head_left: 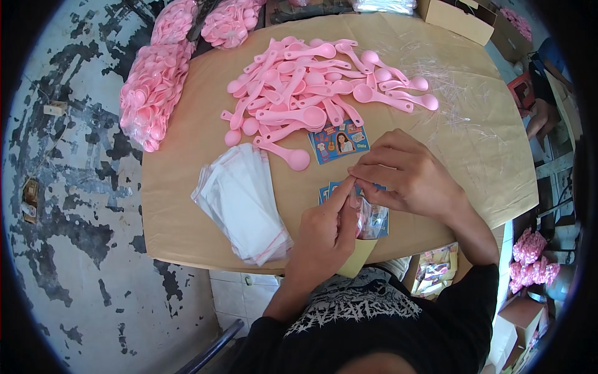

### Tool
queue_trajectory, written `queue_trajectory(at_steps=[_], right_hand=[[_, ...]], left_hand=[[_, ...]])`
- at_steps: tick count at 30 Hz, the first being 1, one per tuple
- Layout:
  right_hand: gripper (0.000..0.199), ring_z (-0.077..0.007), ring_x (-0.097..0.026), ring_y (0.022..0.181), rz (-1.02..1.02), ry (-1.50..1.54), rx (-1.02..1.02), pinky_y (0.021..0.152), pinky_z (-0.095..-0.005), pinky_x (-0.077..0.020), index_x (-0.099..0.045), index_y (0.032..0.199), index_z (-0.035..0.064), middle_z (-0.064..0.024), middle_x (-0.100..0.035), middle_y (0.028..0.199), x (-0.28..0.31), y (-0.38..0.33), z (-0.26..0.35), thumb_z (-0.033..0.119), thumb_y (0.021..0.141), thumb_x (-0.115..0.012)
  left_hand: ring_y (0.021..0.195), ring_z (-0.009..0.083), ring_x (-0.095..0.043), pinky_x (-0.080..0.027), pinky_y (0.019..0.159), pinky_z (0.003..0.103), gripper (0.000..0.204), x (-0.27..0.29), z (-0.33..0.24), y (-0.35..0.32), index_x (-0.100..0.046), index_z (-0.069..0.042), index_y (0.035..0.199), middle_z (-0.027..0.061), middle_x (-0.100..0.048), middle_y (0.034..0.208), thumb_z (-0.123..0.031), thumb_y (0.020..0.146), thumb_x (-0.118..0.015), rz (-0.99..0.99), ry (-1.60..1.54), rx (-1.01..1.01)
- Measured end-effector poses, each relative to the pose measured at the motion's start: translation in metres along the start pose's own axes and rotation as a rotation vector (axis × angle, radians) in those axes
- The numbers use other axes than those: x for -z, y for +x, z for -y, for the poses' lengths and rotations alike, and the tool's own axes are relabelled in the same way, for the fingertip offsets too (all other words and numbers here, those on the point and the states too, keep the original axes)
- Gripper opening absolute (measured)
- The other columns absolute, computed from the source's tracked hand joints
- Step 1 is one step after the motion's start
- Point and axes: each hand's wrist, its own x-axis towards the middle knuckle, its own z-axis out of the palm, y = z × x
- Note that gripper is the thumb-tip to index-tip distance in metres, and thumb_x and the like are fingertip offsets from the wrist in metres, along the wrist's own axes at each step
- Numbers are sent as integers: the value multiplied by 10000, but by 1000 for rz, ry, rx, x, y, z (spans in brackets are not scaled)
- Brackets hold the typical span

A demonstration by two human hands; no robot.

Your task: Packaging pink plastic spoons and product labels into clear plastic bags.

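Near the front edge of the table, my left hand is closed on a small clear plastic packet, its contents blurred by glare. My right hand pinches at the packet's upper end, its fingertips meeting those of my left. A yellow flap hangs below the packet, over the table edge. Partly hidden under my hands lie blue printed cards. Just beyond them is another small stack of colourful cards. To the left of my left hand, clear flat plastic sleeves lie fanned in a pile.
A large heap of pink measuring spoons covers the far middle of the brown-paper-covered table. Thin clear plastic strips lie to its right. Bagged pink spoons stand at the far left, a cardboard box at the far right. Another person's hand shows at right.
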Motion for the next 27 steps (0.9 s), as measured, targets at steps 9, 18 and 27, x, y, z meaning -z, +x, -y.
queue_trajectory(at_steps=[9, 18, 27], right_hand=[[176, -234, -610, 762, 26, 64, -210, 723, -349, -505, -601, 733, 55, -60, -631, 766, 8, 1, 7, 87, 656, -757], [82, -150, -575, 667, 124, 1025, 69, 602, -285, -430, -649, 856, 14, -75, -638, 807, 125, -32, -73, 91, 832, -634], [275, -97, -591, 827, -420, 120, -666, 780, -246, -463, -666, 1047, -19, -25, -653, 855, 117, -42, -86, 214, 904, -635]], left_hand=[[636, 130, -651, -492, 522, 247, 363, 1, 10, -3, -515, 45, 1308, 122, -686, 803, 8, 953, -452, 99, 112, -156], [780, 251, -706, -574, 689, 312, 320, 2, -9, 0, -372, 16, 1309, 231, -675, 1027, -146, 1033, -358, 17, -481, 6], [829, 290, -710, -579, 699, 299, 275, 4, -2, 5, -512, 53, 1120, 269, -606, 1193, -192, 1028, -427, -81, -479, 28]])
